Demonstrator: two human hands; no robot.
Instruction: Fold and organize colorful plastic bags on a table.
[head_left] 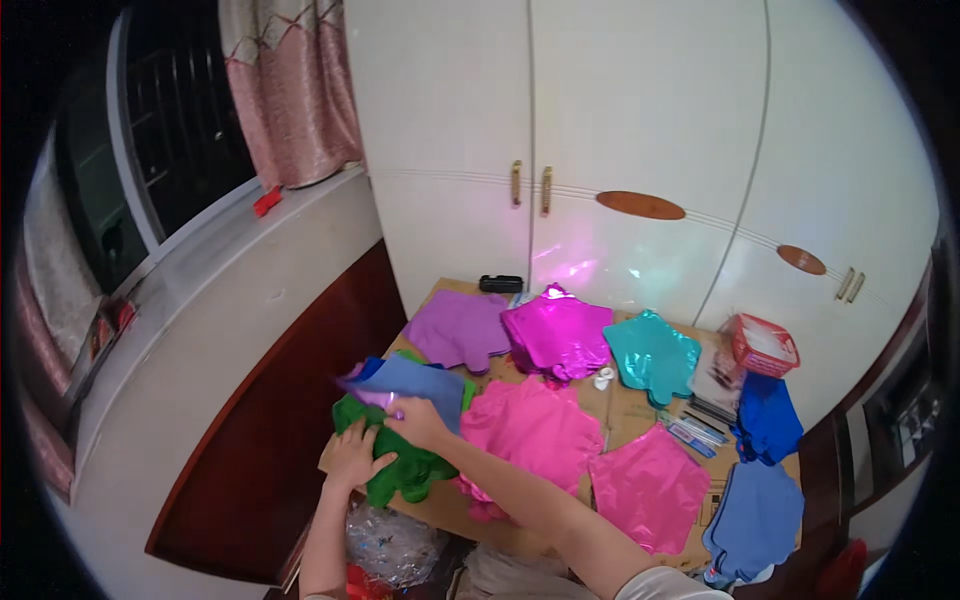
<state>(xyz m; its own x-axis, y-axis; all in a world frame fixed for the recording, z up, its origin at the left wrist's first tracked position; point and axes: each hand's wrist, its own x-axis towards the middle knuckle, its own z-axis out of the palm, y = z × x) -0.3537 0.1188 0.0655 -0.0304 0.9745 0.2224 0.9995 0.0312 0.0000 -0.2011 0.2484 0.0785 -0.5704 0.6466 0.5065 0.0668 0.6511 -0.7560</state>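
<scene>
Here, listed as I see it from the head camera. My left hand [352,458] lies flat, fingers spread, pressing on the green foil balloon [400,468] at the near left corner of the surface [620,405]. My right hand [418,420] reaches across from the lower right, its grip pinched on the near edge of a light blue foil balloon [415,383], which is lifted and lies over the green one; a sliver of purple shows at its left tip, though I cannot tell whether that is a separate sheet.

Items on the surface, all flat and uninflated:
- lilac star balloon [458,328], far left;
- magenta star balloon [557,335], just beside it, partly overlapping;
- teal star balloon [652,355], right of the magenta one;
- pink balloon stack [532,428], centre, under my right forearm;
- pink square balloon [650,485], near right;
- dark blue balloon [768,418], at the right edge;
- pale blue balloon [757,518], hanging over the near right corner;
- small white roll [603,378], between magenta and teal;
- red-rimmed box [764,345], far right;
- black oblong item [501,284], at the far edge against the white wardrobe [640,130].

Below the surface, near my left forearm, sits a clear crinkled bag [392,545].
</scene>
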